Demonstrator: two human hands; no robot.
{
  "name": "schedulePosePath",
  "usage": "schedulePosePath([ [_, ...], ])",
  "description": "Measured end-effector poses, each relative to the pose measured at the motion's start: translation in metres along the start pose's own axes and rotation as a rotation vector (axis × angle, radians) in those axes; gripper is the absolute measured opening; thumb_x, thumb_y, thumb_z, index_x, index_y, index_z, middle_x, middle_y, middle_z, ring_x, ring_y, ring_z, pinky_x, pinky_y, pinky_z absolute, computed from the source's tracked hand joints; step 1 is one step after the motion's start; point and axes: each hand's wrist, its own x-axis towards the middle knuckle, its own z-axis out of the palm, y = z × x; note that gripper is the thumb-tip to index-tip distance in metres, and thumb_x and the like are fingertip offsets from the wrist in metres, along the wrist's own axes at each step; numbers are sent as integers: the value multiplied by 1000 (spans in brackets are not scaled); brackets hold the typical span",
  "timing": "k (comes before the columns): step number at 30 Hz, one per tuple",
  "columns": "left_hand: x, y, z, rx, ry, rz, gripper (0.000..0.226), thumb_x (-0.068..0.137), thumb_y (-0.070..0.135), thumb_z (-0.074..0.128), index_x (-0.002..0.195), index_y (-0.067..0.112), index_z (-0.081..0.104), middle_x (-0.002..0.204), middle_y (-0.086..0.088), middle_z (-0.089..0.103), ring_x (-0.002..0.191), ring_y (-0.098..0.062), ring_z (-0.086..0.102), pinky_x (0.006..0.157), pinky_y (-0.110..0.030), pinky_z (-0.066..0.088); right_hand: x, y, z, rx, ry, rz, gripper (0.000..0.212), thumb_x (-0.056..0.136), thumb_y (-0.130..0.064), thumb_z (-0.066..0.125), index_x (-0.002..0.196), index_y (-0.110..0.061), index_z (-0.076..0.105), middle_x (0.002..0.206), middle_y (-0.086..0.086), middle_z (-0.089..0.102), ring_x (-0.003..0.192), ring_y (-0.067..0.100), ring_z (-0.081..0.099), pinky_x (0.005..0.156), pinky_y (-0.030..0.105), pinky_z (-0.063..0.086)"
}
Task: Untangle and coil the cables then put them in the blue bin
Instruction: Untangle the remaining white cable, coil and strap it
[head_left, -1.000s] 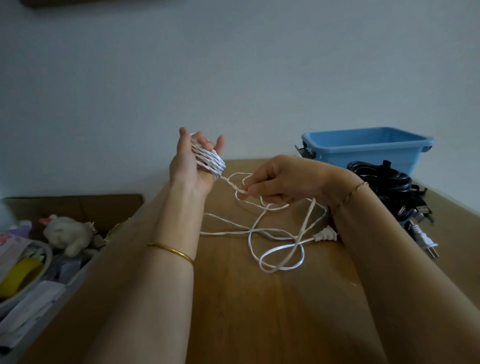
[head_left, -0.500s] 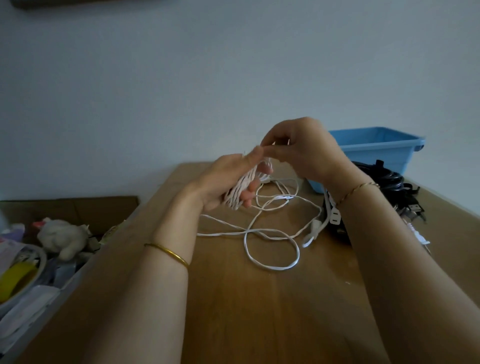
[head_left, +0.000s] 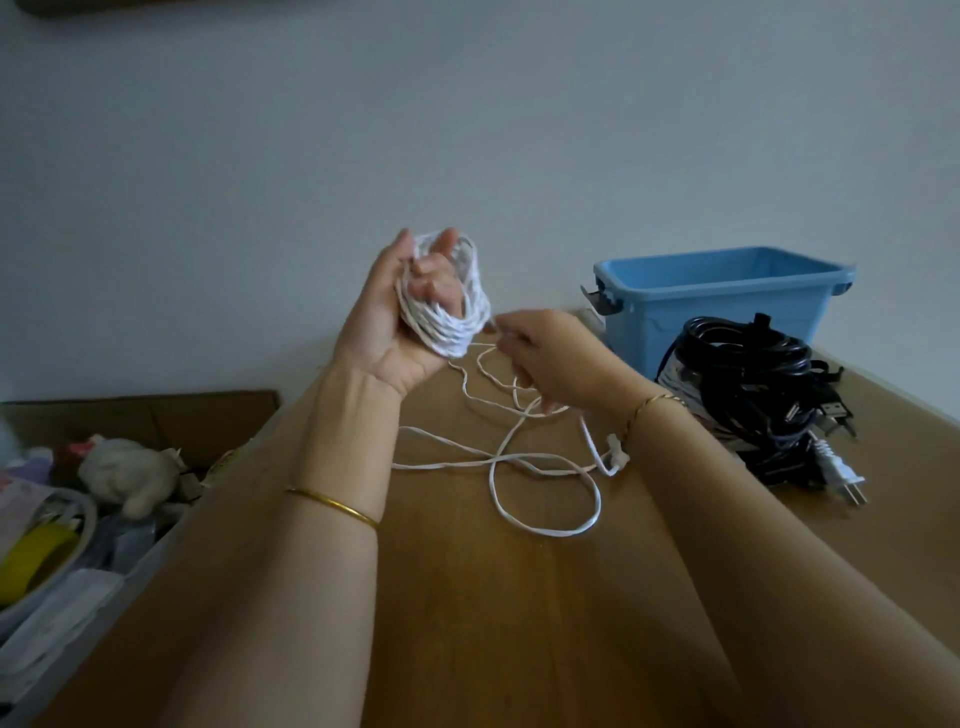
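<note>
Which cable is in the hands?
The white cable: wound round the left hand, pinched by the right hand. The black cables lie untouched by the bin.

Cable (head_left: 447, 325) I'm coiling: white
Bin (head_left: 727, 317), right of frame: blue
Cable heap (head_left: 743, 364) beside it: black
Table (head_left: 467, 623): brown wood grain
My wrist bangle (head_left: 332, 504): gold

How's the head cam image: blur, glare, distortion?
Head view: dim, even light, no glare; wide-angle stretch toward the lower corners; white cable wound on the left hand looks soft; black cables lose detail in the dark.
</note>
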Motion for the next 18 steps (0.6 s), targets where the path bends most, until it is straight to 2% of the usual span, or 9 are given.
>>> schedulePosePath([
  [2,1,-1,1,103,202,285,25,95,24,53,97,-1,55,55,-2,54,47,-11,55,49,-22,54,-2,-7,6,-88,-210,7,27,99,-12,41,76,-25,46,64,-4,52,31,6,51,41,21,45],
  [4,4,-4,-2,220,335,477,26,100,29,45,92,5,52,57,-1,54,53,-8,53,57,-21,55,-4,-15,8,-134,-353,-14,21,99,-12,40,85,-24,51,61,-5,52,34,10,54,54,28,51],
  [6,6,-7,-7,340,428,533,25,101,26,44,84,8,48,57,-1,50,50,-9,51,60,-24,56,-5,-21,4,-127,-387,-24,20,98,-15,40,93,-15,60,57,-2,53,39,19,56,60,31,51],
  [8,9,-11,-14,525,497,571,23,101,20,46,80,12,44,61,-3,45,48,-9,49,56,-25,56,-7,-27,-4,-173,-380,-36,24,96,-19,46,81,-8,61,50,-4,52,37,18,54,58,29,49],
  [11,9,-15,-24,1158,532,624,23,100,16,48,79,18,39,65,-2,48,45,-7,54,53,-24,53,-12,-33,-20,-132,-319,-15,20,92,-18,55,75,-11,62,52,-1,55,43,19,56,50,26,49],
  [12,9,-16,-28,1369,529,627,20,99,15,50,81,18,41,67,-4,51,49,-9,58,56,-28,54,-13,-33,-26,-110,-259,-24,16,91,-17,57,79,-10,65,57,2,58,47,19,57,50,26,50],
  [14,6,-18,-30,1548,496,526,13,97,18,52,88,14,44,71,-7,57,57,-16,61,60,-35,53,-13,-31,-38,-111,-110,-79,12,88,-17,62,86,-8,69,69,4,63,56,15,57,55,22,48],
  [16,2,-24,-23,1500,407,339,24,98,30,51,87,8,49,65,-5,59,52,-20,60,58,-36,51,-12,-26,-42,-169,28,-138,12,87,-17,64,91,-8,71,80,2,65,67,12,55,63,23,44],
  [18,-1,-30,-13,1290,320,99,44,92,51,47,87,8,53,61,-3,55,47,-17,53,55,-32,49,-9,-19,-42,-143,158,-175,10,85,-16,66,90,-9,71,84,3,68,73,13,57,69,26,44],
])
